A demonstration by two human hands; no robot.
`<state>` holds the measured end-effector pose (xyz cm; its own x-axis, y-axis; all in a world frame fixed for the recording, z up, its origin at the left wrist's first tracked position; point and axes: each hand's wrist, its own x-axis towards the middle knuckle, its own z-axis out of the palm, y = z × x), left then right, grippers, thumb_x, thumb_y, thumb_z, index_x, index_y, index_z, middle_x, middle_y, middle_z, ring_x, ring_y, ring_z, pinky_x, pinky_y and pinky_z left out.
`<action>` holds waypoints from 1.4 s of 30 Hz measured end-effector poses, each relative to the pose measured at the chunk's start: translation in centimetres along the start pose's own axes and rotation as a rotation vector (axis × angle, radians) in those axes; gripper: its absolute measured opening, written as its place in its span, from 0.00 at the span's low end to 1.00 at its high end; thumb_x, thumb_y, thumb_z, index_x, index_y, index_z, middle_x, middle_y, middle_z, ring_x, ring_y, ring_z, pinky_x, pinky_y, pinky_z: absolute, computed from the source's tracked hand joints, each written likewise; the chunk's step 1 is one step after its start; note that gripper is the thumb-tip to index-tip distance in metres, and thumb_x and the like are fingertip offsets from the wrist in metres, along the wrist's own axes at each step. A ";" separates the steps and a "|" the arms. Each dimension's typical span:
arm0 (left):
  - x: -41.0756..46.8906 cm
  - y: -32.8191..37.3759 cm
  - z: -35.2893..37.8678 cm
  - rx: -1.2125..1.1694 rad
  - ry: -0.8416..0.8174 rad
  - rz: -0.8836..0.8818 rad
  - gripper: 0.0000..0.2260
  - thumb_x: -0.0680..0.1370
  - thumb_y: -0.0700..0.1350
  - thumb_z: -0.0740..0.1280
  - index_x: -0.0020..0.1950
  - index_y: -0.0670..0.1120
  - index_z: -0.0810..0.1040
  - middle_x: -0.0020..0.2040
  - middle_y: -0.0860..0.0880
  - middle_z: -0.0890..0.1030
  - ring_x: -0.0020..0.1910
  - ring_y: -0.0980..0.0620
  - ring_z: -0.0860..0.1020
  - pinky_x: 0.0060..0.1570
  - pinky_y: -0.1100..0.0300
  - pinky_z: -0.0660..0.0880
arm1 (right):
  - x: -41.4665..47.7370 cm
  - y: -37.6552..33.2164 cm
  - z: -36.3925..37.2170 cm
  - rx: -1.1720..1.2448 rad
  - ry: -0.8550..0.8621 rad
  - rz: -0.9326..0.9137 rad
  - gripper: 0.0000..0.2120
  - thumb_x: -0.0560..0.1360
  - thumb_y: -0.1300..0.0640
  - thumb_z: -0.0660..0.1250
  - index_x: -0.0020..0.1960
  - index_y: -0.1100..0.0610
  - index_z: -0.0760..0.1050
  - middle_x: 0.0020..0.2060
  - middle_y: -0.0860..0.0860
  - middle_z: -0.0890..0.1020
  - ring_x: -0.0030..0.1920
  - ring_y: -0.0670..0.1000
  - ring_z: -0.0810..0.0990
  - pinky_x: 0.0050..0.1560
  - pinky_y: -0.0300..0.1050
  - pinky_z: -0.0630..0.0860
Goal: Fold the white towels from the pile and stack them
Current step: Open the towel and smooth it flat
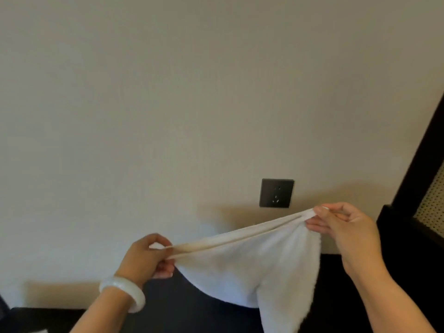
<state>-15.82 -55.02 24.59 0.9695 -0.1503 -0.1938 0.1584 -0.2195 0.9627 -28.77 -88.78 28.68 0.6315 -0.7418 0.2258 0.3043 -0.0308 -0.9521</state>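
Socket plate, dark and square, sits on the beige wall just above the white towel; a dark woven-panel frame stands at right. Left hand, with a pale bangle, and right hand each pinch a top corner, stretching the doubled edge in the air over the dark desk.

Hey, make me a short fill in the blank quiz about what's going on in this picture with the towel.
The right hand holds its end of the white towel ____ than the left hand does.
A pale bracelet sits on the ____ wrist.
The dark socket is mounted on the ____ behind the towel.
Missing words: higher; left; wall.
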 end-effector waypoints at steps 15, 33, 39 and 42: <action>-0.8 15.1 -3.2 0.276 -0.124 0.201 0.05 0.75 0.30 0.70 0.39 0.34 0.83 0.32 0.38 0.81 0.25 0.48 0.76 0.27 0.60 0.76 | -0.2 -8.4 -4.8 -0.276 -0.197 0.062 0.07 0.74 0.68 0.70 0.45 0.74 0.77 0.32 0.67 0.82 0.24 0.56 0.80 0.24 0.43 0.78; 1.0 15.3 -3.1 0.111 -0.190 0.121 0.01 0.73 0.30 0.71 0.43 0.31 0.82 0.33 0.37 0.81 0.26 0.49 0.79 0.28 0.60 0.79 | 2.3 -6.5 -3.8 -0.186 -0.190 0.171 0.11 0.73 0.66 0.71 0.51 0.74 0.76 0.36 0.67 0.83 0.30 0.57 0.84 0.29 0.44 0.82; -2.4 17.0 -5.4 -0.002 -0.132 0.402 0.01 0.72 0.32 0.72 0.42 0.35 0.84 0.34 0.37 0.82 0.30 0.49 0.81 0.32 0.63 0.80 | 0.0 -10.0 -4.2 -0.032 -0.158 -0.065 0.12 0.68 0.60 0.73 0.47 0.68 0.79 0.37 0.65 0.84 0.35 0.59 0.85 0.33 0.43 0.82; -3.9 10.1 -5.9 0.110 -0.192 0.300 0.01 0.71 0.31 0.73 0.40 0.35 0.84 0.35 0.34 0.82 0.31 0.45 0.82 0.33 0.60 0.80 | -3.2 -5.4 -6.1 -0.194 -0.168 0.082 0.08 0.68 0.59 0.73 0.44 0.62 0.82 0.37 0.62 0.85 0.38 0.60 0.86 0.34 0.45 0.82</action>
<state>-16.93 -50.98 36.14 0.9151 -0.3998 0.0522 -0.1589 -0.2385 0.9581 -36.77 -90.32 31.88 0.7628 -0.6260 0.1619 0.1152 -0.1148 -0.9867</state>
